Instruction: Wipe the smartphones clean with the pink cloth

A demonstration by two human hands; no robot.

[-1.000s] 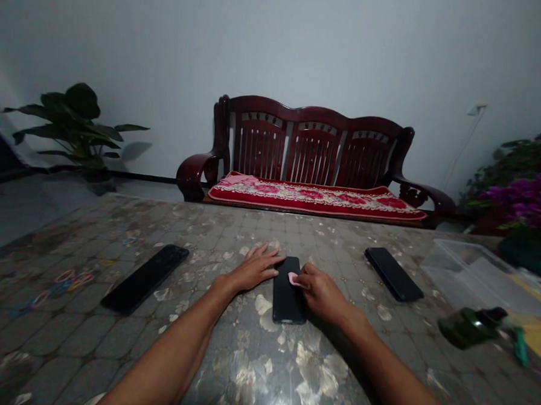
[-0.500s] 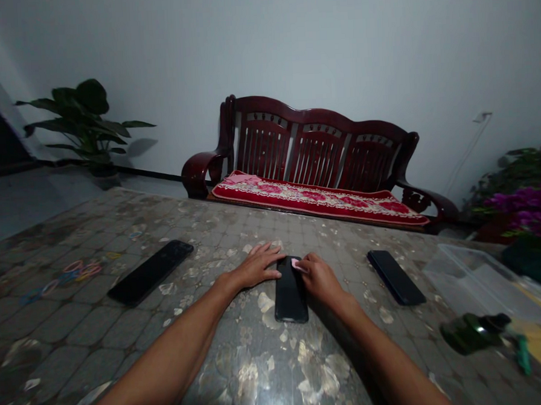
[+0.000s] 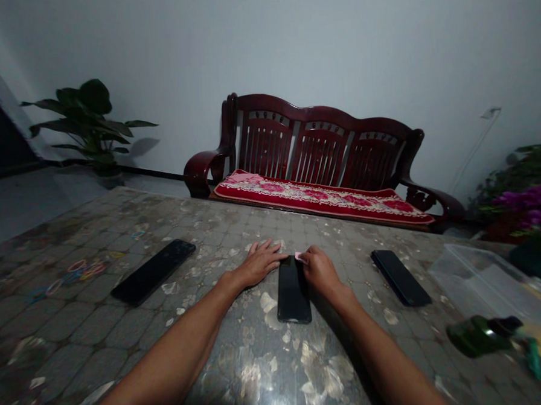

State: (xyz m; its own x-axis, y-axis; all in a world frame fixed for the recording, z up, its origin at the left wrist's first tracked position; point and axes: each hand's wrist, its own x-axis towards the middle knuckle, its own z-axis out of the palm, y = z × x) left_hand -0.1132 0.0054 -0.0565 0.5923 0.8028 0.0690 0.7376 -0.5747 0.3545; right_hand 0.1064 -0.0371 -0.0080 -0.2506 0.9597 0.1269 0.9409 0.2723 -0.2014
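Note:
A black smartphone (image 3: 294,295) lies flat on the patterned table (image 3: 261,366), its long side pointing away from me. At its top left edge rests my left hand (image 3: 261,263), fingers stretched out, a fingertip touching the phone. My right hand (image 3: 320,272) is closed on a small pink piece (image 3: 299,256), perhaps cloth or sponge, at the phone's top right corner. Much of that piece is hidden by my fingers. Another black phone (image 3: 154,272) lies to the left, and a dark phone (image 3: 400,278) to the right.
Coloured rubber bands (image 3: 81,273) are scattered at the left. On the right are a clear plastic box (image 3: 478,282), a green bottle (image 3: 477,337) on its side and a small green object (image 3: 532,358). A wooden bench (image 3: 317,145) stands beyond the table.
My right hand has moved the pink piece slightly up and right, toward the phone's top edge. My left hand stays by the phone, its fingers a little closer to the top edge.

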